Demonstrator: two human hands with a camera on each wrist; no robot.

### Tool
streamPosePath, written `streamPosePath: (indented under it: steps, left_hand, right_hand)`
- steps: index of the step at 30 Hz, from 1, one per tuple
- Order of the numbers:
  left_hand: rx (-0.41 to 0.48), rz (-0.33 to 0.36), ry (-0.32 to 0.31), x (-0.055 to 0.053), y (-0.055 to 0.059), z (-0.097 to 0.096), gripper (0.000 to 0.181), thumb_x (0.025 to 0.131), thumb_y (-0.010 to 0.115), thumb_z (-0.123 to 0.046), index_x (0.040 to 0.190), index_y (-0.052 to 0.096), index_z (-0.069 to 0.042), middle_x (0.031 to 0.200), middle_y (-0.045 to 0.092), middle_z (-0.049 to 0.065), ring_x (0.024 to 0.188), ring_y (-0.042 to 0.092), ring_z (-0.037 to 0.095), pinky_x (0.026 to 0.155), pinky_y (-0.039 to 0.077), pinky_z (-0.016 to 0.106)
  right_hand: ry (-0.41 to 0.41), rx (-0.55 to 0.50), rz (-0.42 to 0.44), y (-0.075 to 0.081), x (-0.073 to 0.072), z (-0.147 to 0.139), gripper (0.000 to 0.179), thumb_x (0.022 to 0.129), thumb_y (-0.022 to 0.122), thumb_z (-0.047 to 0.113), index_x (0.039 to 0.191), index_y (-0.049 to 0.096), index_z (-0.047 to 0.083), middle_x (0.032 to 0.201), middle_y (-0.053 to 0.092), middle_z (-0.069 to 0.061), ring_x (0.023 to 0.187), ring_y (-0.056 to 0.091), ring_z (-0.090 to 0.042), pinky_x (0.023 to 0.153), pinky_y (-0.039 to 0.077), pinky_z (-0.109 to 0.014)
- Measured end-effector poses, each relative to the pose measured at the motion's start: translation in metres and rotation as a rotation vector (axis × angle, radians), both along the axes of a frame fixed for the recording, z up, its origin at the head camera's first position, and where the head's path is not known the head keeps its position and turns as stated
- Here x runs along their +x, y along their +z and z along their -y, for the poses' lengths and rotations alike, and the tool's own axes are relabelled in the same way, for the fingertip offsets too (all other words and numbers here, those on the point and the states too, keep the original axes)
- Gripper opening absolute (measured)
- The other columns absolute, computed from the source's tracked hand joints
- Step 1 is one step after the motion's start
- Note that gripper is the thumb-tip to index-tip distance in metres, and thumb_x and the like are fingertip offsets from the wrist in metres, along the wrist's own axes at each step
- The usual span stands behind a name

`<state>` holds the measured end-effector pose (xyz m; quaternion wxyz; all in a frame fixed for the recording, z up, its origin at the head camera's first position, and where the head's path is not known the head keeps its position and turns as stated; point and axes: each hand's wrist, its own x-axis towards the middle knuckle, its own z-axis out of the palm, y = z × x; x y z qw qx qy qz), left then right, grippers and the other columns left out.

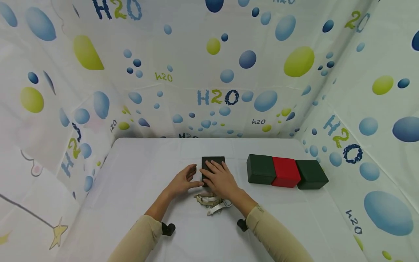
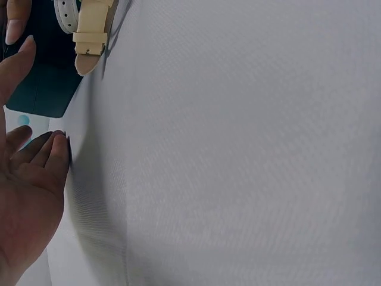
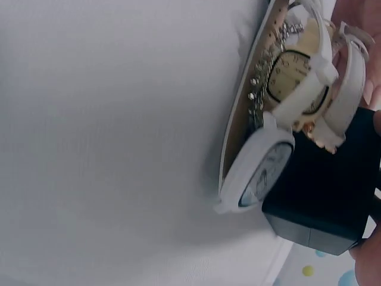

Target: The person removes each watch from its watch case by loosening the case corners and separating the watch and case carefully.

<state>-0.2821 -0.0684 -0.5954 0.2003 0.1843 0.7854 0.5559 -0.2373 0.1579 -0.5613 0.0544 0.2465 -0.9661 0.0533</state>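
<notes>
A dark box (image 1: 212, 159) stands near the middle of the table. My right hand (image 1: 222, 179) rests on its top with the fingers spread. My left hand (image 1: 182, 182) is at the box's left side, fingers apart from the thumb, its thumb tip right at the near left corner. Nearer to me lies a small group of watches: a cream watch (image 3: 296, 74) with a round dial and a white watch (image 3: 265, 170) beside it. A beaded metal chain (image 3: 255, 89) lies among them. The left wrist view shows a cream strap (image 2: 92, 30) overlapping the box.
To the right stand two dark green boxes (image 1: 260, 169) (image 1: 312, 175) with a red box (image 1: 286, 172) between them. White cloth covers the table (image 1: 147, 160). A patterned curtain (image 1: 183, 65) surrounds the back and sides.
</notes>
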Motion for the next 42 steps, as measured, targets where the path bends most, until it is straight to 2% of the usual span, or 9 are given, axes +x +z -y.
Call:
streamPosePath:
  steps: [6,15,23,30,36,42]
  left_hand:
    - [0.003,-0.006,0.005,0.000,0.000,0.000,0.094,0.092,0.082,-0.029,0.163,0.026,-0.001,0.168,0.031,0.020,0.157,0.032,0.034,0.126,0.030,0.046]
    - [-0.006,-0.013,0.035,0.000,-0.001,-0.002,0.085,0.093,0.081,-0.031,0.158,0.037,0.001,0.164,0.039,0.020,0.154,0.037,0.034,0.124,0.034,0.045]
    - [0.014,-0.008,0.042,0.003,0.001,-0.002,0.081,0.093,0.081,-0.028,0.156,0.040,0.002,0.163,0.040,0.024,0.152,0.038,0.038,0.124,0.034,0.048]
    - [-0.008,0.001,0.055,0.004,0.003,-0.003,0.078,0.093,0.081,-0.026,0.155,0.042,0.002,0.163,0.041,0.022,0.152,0.040,0.035,0.123,0.036,0.043]
    - [-0.026,-0.013,0.060,0.003,0.001,-0.003,0.076,0.094,0.080,-0.027,0.154,0.044,0.001,0.162,0.043,0.022,0.151,0.042,0.036,0.122,0.037,0.044]
    - [-0.041,-0.034,0.056,0.002,0.000,-0.004,0.074,0.095,0.079,-0.029,0.154,0.045,0.000,0.161,0.044,0.021,0.150,0.044,0.035,0.121,0.038,0.044]
  right_hand:
    - [-0.042,-0.039,-0.006,-0.001,-0.002,-0.005,0.047,0.110,0.050,0.042,0.155,0.051,0.029,0.168,0.037,-0.005,0.156,0.032,-0.029,0.125,0.025,-0.063]
    - [-0.121,-0.096,-0.005,-0.002,-0.002,-0.010,0.047,0.108,0.054,0.043,0.152,0.054,0.028,0.166,0.041,-0.004,0.156,0.033,-0.029,0.126,0.023,-0.062]
    - [-0.189,-0.165,-0.050,-0.010,-0.003,-0.019,0.043,0.107,0.055,0.038,0.148,0.059,0.025,0.163,0.045,-0.004,0.153,0.037,-0.030,0.125,0.022,-0.062]
    - [-0.225,-0.210,-0.146,-0.016,-0.004,-0.032,0.040,0.101,0.059,0.032,0.139,0.065,0.024,0.156,0.053,-0.006,0.146,0.045,-0.032,0.122,0.028,-0.065]
    - [-0.267,-0.236,-0.151,-0.019,-0.005,-0.046,0.040,0.098,0.059,0.029,0.136,0.066,0.023,0.155,0.053,-0.007,0.144,0.045,-0.033,0.122,0.026,-0.067]
    - [-0.306,-0.241,-0.195,-0.023,-0.004,-0.060,0.038,0.095,0.062,0.028,0.133,0.067,0.023,0.152,0.055,-0.007,0.142,0.046,-0.032,0.121,0.027,-0.067]
